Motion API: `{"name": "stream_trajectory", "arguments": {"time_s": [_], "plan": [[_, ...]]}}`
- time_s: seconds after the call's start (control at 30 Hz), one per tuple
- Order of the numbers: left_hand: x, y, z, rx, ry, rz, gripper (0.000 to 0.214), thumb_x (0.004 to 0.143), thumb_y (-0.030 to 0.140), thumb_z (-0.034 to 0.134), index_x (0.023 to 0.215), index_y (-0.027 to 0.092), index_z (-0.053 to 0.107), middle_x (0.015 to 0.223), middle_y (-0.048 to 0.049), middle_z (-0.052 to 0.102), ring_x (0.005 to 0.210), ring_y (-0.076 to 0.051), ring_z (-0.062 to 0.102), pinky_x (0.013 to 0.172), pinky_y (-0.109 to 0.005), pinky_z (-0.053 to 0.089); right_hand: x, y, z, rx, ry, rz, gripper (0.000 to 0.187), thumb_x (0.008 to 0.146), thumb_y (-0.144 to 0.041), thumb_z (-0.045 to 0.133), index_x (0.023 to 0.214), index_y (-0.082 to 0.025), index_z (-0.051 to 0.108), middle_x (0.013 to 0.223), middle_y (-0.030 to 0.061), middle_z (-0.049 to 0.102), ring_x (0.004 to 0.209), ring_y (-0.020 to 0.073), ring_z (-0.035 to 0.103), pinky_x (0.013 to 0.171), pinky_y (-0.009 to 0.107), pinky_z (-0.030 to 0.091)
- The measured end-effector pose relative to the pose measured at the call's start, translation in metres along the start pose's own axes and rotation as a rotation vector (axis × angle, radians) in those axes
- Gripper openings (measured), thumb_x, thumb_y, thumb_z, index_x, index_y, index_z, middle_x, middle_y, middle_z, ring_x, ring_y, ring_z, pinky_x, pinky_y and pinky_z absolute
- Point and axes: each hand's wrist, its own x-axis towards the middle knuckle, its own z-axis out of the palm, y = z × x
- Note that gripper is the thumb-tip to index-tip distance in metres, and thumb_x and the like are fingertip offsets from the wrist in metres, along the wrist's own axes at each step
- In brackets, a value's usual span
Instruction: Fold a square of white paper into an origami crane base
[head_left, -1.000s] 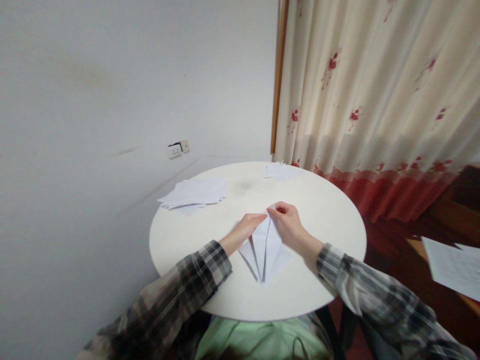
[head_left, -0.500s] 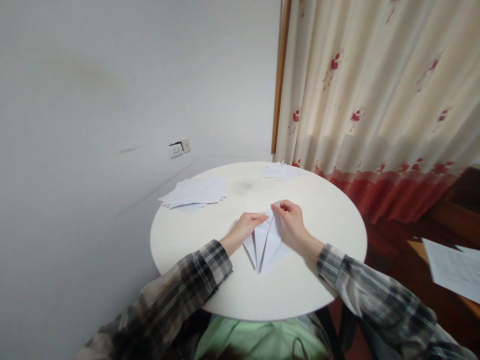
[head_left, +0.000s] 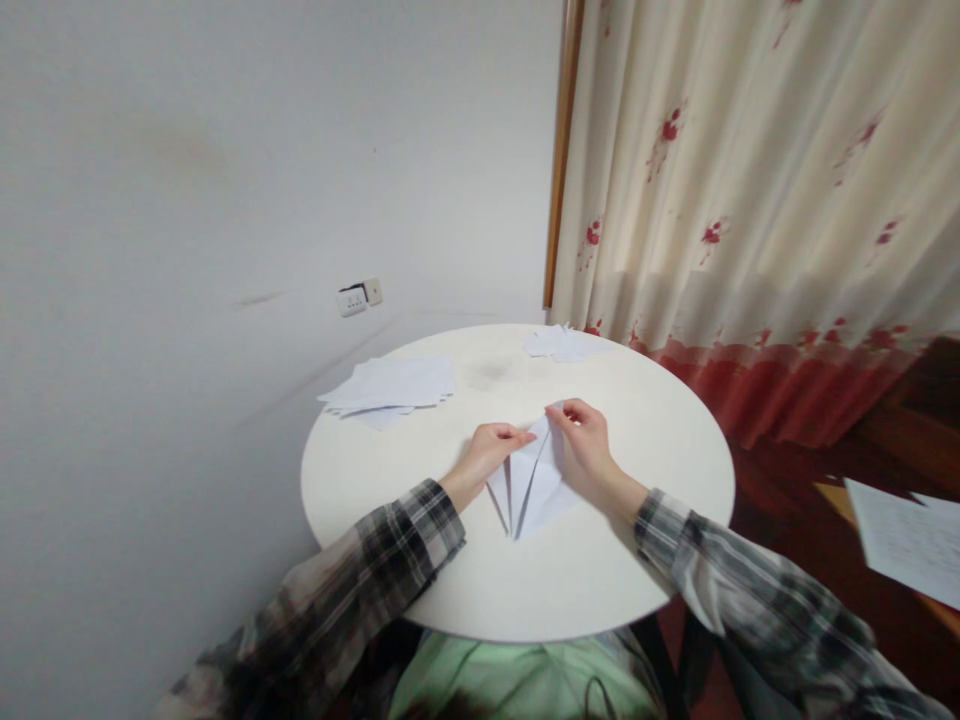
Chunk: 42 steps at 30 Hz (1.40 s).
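A white sheet folded into a long pointed shape [head_left: 534, 485] lies on the round white table [head_left: 420, 480], its tip toward me. My left hand [head_left: 486, 455] pinches the left flap near the wide far end, fingers closed on the paper. My right hand [head_left: 586, 440] grips the right flap at the far corner, fingers curled around its edge. Both flaps stand slightly raised along the centre crease.
A loose stack of white sheets [head_left: 390, 386] lies at the table's far left. More folded white paper [head_left: 559, 343] rests at the far edge by the flowered curtain [head_left: 750, 200]. A printed sheet [head_left: 911, 540] sits on a wooden surface at right. The wall is close on the left.
Both hands drew the folded paper a little away from me and slightly right, closing the flaps inward so the shape looks narrower.
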Motion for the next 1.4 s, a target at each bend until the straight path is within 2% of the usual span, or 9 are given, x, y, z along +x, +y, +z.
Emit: {"name": "stream_trajectory", "arguments": {"time_s": [0.57,0.67,0.83,0.93,1.03,1.13,1.23,1.33,1.4], "plan": [[0.001,-0.002,-0.001,0.053,0.01,-0.006,0.027,0.054,0.037,0.073,0.061,0.012,0.066,0.062,-0.0038,0.064,0.056,-0.012,0.052,0.055,-0.023,0.036,0.0,0.006,-0.003,-0.016,0.082,-0.095,0.019,0.068,-0.036,0.059,0.068,-0.017,0.061,0.068,0.0011,0.058,0.067,0.0144,0.049,0.063,0.027,0.037],[0.001,-0.002,-0.001,0.075,0.022,-0.017,0.027,0.051,0.037,0.073,0.059,0.012,0.064,0.06,-0.0038,0.063,0.055,-0.013,0.051,0.054,-0.024,0.035,0.002,0.007,-0.003,0.0,0.062,-0.067,0.02,0.067,-0.036,0.06,0.067,-0.016,0.062,0.067,0.001,0.058,0.065,0.014,0.049,0.062,0.026,0.037],[0.009,-0.01,-0.007,0.287,0.061,0.048,0.03,0.055,0.042,0.068,0.055,0.014,0.06,0.055,-0.0009,0.058,0.053,-0.012,0.049,0.053,-0.024,0.034,0.011,0.021,-0.001,0.024,-0.127,0.038,0.02,0.066,-0.035,0.06,0.067,-0.015,0.062,0.064,0.0013,0.059,0.062,0.0133,0.05,0.06,0.026,0.038],[0.011,-0.014,-0.012,0.581,0.069,0.125,0.032,0.062,0.045,0.063,0.052,0.015,0.055,0.052,0.0013,0.053,0.052,-0.012,0.047,0.051,-0.024,0.031,0.013,0.034,-0.001,0.028,-0.162,0.114,0.027,0.065,-0.032,0.061,0.087,-0.016,0.059,0.067,-0.0009,0.059,0.06,0.0119,0.052,0.058,0.025,0.04],[0.011,-0.015,-0.016,0.842,0.035,0.252,0.033,0.068,0.045,0.059,0.052,0.016,0.053,0.058,0.001,0.051,0.057,-0.013,0.047,0.054,-0.024,0.033,0.013,0.041,-0.006,-0.146,-0.264,0.12,0.038,0.063,-0.022,0.062,0.1,-0.018,0.052,0.07,-0.0021,0.057,0.061,0.0111,0.053,0.058,0.024,0.041],[0.007,-0.016,-0.017,0.987,0.034,0.368,0.025,0.07,0.04,0.061,0.064,0.017,0.053,0.067,-0.0001,0.052,0.066,-0.015,0.049,0.061,-0.026,0.037,0.011,0.04,-0.014,-0.357,-0.359,-0.03,0.037,0.063,-0.012,0.06,0.099,-0.018,0.052,0.081,0.0009,0.057,0.069,0.0118,0.053,0.064,0.026,0.042],[0.004,-0.015,-0.016,1.04,0.036,0.482,0.019,0.071,0.031,0.062,0.079,0.016,0.052,0.08,-0.0023,0.054,0.076,-0.017,0.05,0.069,-0.029,0.041,0.007,0.038,-0.02,-0.485,-0.478,-0.227,0.021,0.065,-0.01,0.059,0.085,-0.017,0.057,0.083,0.0028,0.056,0.074,0.0135,0.052,0.07,0.028,0.043],[-0.001,-0.015,-0.013,1.05,-0.118,0.594,0.011,0.078,0.019,0.053,0.089,0.017,0.053,0.092,-0.0036,0.056,0.089,-0.016,0.051,0.081,-0.029,0.041,0.004,0.039,-0.024,-0.519,-0.64,-0.369,0.011,0.072,-0.01,0.055,0.078,-0.019,0.06,0.08,0.0028,0.059,0.077,0.0144,0.054,0.073,0.029,0.042],[-0.003,-0.015,-0.013,1.063,-0.237,0.627,0.016,0.082,0.014,0.046,0.095,0.017,0.054,0.098,-0.0038,0.058,0.096,-0.015,0.05,0.087,-0.028,0.04,0.003,0.041,-0.027,-0.51,-0.7,-0.418,0.011,0.076,-0.012,0.053,0.079,-0.019,0.061,0.08,0.0027,0.062,0.079,0.0148,0.055,0.075,0.029,0.042]]}}
